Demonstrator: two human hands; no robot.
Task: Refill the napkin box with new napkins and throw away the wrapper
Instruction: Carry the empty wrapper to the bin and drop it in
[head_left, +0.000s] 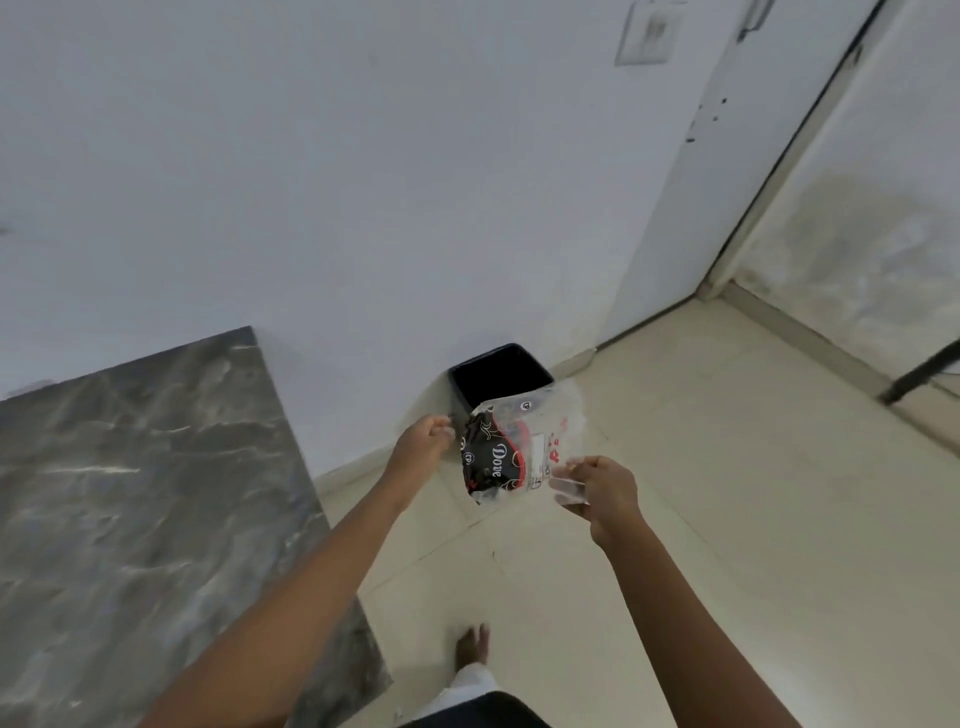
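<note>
- Wrapper (511, 452) held out in the air between both hands, just in front of the bin (498, 375) and partly overlapping its near rim in view.
- Left hand (423, 441) closed in a pinch at the wrapper's dark printed edge; right hand (597, 488) pinching the clear plastic at the opposite corner.
- Wrapper looks empty and slack, so napkins judged already taken out; napkin box not in view, so refill cannot be confirmed.
- Bin open-topped, standing on the floor (675, 519) against the wall (363, 182), beyond the corner of the marble table (130, 493).
- Disposal not yet done: wrapper not over the opening's middle, not released.
- Left to do, by this judgement: carry the wrapper over the bin mouth and let go with both hands.
</note>
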